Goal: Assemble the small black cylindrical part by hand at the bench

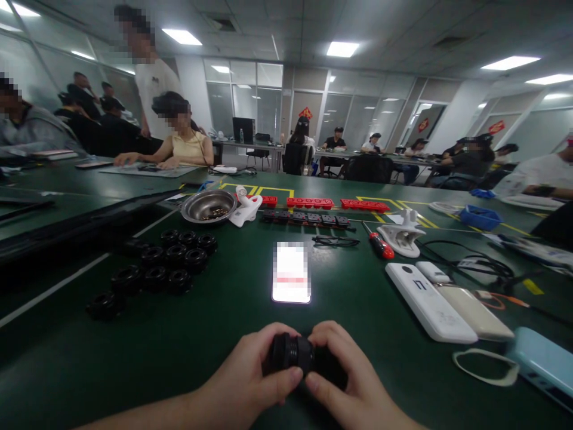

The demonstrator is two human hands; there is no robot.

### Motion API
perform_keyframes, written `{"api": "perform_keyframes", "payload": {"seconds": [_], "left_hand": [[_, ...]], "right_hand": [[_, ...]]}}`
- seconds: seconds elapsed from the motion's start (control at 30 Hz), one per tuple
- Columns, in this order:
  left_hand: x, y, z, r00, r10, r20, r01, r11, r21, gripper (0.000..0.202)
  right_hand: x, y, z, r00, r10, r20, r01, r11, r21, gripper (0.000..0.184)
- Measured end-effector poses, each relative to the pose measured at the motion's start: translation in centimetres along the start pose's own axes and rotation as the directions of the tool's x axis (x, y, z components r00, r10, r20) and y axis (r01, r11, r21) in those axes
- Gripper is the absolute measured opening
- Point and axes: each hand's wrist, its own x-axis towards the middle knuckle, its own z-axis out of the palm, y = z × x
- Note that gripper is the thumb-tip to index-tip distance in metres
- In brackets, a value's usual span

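Just above the green table, a black plastic cable gland (293,352) with a ribbed middle lies on its side between my hands. My left hand (257,370) is closed around its left end, thumb along the front. Fingers and thumb of my right hand (342,373) pinch its right end. Straight ahead lies a phone (290,272) with a bright screen. To the left, several black ring-shaped parts (174,257) are grouped on the tabletop.
A metal bowl (209,206) holds small brass-coloured pieces. Red strips (308,203) and a black strip (308,220) lie farther back. Right of the phone are a screwdriver (380,243), a white clamp (401,233), power banks (430,304) and a blue box (481,217). People sit at other tables.
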Motion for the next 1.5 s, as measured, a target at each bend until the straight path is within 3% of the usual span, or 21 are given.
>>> {"api": "perform_keyframes", "payload": {"seconds": [0.07, 0.17, 0.3, 0.53, 0.73, 0.97, 1.33, 1.5], "left_hand": [[-0.16, 0.11, 0.14, 1.000, 0.006, -0.018, -0.005, 0.999, 0.038, 0.030], [-0.65, 0.33, 0.29, 0.998, 0.044, -0.037, -0.035, 0.974, 0.222, 0.032], [-1.02, 0.43, 0.22, 0.995, 0.103, -0.019, -0.088, 0.922, 0.377, 0.037], [-0.59, 0.73, 0.25, 0.997, 0.009, -0.079, 0.011, 0.969, 0.248, 0.030], [-0.69, 0.92, 0.60, 0.994, 0.054, -0.097, -0.022, 0.953, 0.302, 0.034], [-0.19, 0.07, 0.08, 0.997, -0.021, -0.071, 0.027, 0.996, 0.085, 0.030], [-0.36, 0.32, 0.34, 0.994, 0.017, -0.107, -0.005, 0.993, 0.116, 0.037], [-0.15, 0.10, 0.19, 0.997, -0.015, -0.077, 0.017, 0.999, 0.029, 0.033]], "right_hand": [[-0.16, 0.12, -0.01, 1.000, -0.008, -0.014, 0.008, 1.000, 0.016, 0.042], [-0.30, 0.41, 0.00, 0.999, 0.006, -0.043, -0.004, 0.999, 0.032, 0.046], [-0.20, 0.55, 0.09, 1.000, 0.031, 0.005, -0.031, 0.998, 0.053, 0.044], [-0.16, 0.45, 0.06, 0.999, 0.030, -0.013, -0.030, 0.998, 0.053, 0.035], [-0.35, 0.28, 0.05, 0.999, 0.046, 0.022, -0.047, 0.999, 0.027, 0.040], [-0.20, 0.28, 0.20, 0.999, 0.045, -0.003, -0.044, 0.998, 0.050, 0.021], [-0.30, 0.39, 0.07, 0.997, 0.075, 0.029, -0.076, 0.997, 0.030, 0.024], [-0.36, 0.28, 0.24, 0.999, 0.040, -0.024, -0.040, 0.999, 0.021, 0.011]]}}
